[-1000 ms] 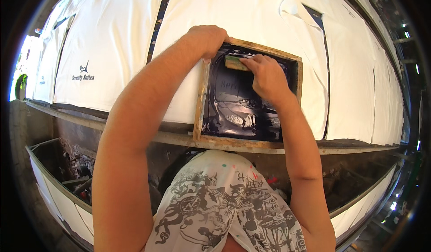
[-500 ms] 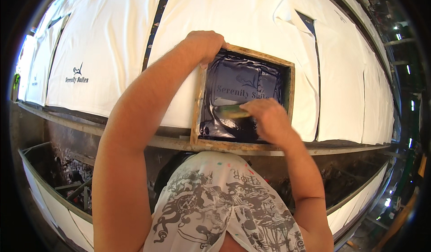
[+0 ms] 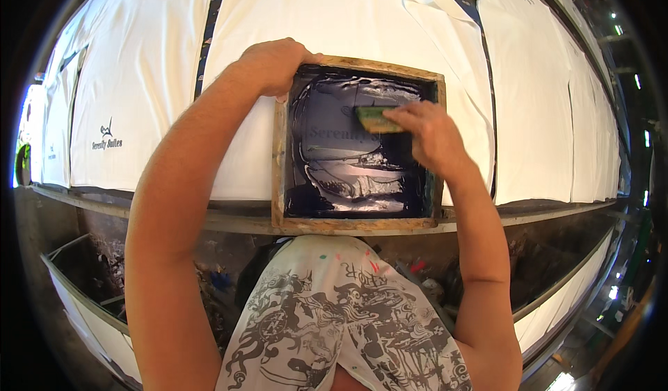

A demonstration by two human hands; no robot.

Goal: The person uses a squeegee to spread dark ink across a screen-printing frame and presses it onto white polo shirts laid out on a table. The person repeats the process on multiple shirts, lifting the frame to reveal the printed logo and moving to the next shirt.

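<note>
A wooden-framed printing screen [image 3: 351,222], its mesh smeared with dark ink, lies on a white cloth piece [image 3: 243,130]. My left hand [image 3: 277,65] is closed on the frame's far left corner. Inside the frame, my right hand [image 3: 435,137] grips a squeegee [image 3: 378,120] with a greenish-yellow edge, slightly blurred by motion. The blade sits over the right middle of the mesh and partly covers the dark design showing there. Thick wet ink [image 3: 358,185] shines along the near part of the screen.
More white cloth pieces lie side by side along the table; the one at left bears a dark printed emblem [image 3: 106,132]. A narrow ledge [image 3: 209,218] runs along the table's near edge. Behind me, another row of white cloth [image 3: 90,321] shows at lower left.
My right hand has carried the squeegee from the near part of the screen to farther up the mesh. My left hand stays on the frame, while the whole view has shifted slightly.
</note>
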